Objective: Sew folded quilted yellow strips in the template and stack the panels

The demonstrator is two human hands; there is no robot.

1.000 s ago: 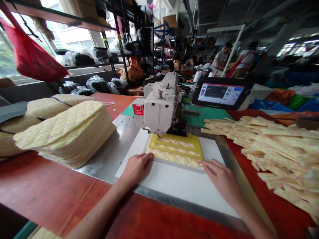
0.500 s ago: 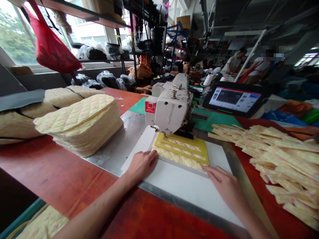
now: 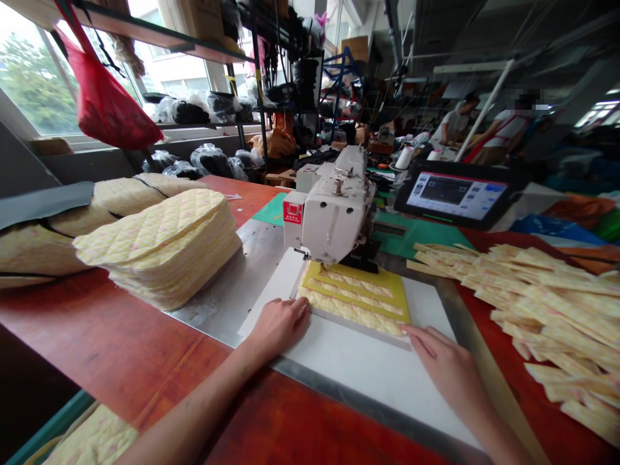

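Under the head of a white sewing machine (image 3: 334,226) lies a yellow slotted template (image 3: 396,281), with pale quilted fabric showing through its slots. A yellow-and-white quilted fabric strip (image 3: 353,314) runs along the template's near edge. At the strip's left end, my left hand (image 3: 278,326) is closed with its fingertips pressed on the corner. My right hand (image 3: 443,358) pinches the right end between thumb and forefinger, its other fingers curled. Both hands rest by a white plate (image 3: 363,368) on the machine bed.
A thick stack of quilted pieces (image 3: 165,248) stands left of the machine. Loose fabric strips (image 3: 537,310) are heaped at right, below a control screen (image 3: 455,194). A red bag (image 3: 111,110) hangs by the window. Two people work in the background.
The view has shifted slightly, so everything sits a little lower and further right. Both hands stay at the same ends of the fabric strip.
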